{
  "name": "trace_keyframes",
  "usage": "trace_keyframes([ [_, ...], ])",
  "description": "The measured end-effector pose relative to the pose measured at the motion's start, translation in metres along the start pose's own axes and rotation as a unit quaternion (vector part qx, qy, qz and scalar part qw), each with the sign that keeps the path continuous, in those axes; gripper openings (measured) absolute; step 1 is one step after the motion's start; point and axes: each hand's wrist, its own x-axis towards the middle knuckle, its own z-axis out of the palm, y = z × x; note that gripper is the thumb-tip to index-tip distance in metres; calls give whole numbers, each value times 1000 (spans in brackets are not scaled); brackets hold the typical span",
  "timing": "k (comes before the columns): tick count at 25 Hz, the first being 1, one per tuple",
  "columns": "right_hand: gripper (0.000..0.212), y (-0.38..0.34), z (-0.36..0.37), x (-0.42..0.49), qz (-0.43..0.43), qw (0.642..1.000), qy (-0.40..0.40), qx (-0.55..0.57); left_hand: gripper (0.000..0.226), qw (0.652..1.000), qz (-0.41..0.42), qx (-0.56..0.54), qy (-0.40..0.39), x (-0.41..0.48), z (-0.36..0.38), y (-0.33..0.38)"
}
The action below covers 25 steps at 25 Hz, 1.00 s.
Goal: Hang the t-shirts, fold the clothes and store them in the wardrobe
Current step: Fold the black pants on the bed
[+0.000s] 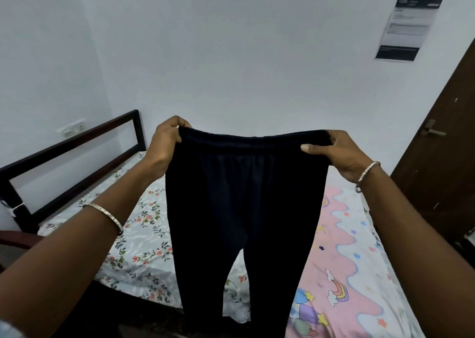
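soft, cool, even light fills the room and shadows are faint on the pale wall (231, 55). the dark trousers (244, 209) show almost no detail. the wide lens bends the door (442, 157) and bed frame (77, 141) at the edges, and the print on the notice (406, 29) is blurred.

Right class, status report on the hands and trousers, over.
Left hand and right hand grip the trousers waistband. Trousers hang unfolded over bed. Nothing in the way.

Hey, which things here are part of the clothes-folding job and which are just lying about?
In the job: dark trousers, left hand and right hand gripping the waistband.
Just there: floral sheet, pink sheet, wall notice, door, wall socket.
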Motion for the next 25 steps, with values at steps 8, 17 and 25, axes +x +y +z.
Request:
trace_keyframes([
  [8,31,12,-9,38,-3,984,38,173,64,977,-10,160,-138,85,21,-35],
  [17,49,14,-23,107,-10,990,-46,135,42,963,-107,-62,-239,159,38,-83],
  [25,22,53,-23,154,91,981,-42,167,55,941,-230,-142,-202,203,70,-95],
])
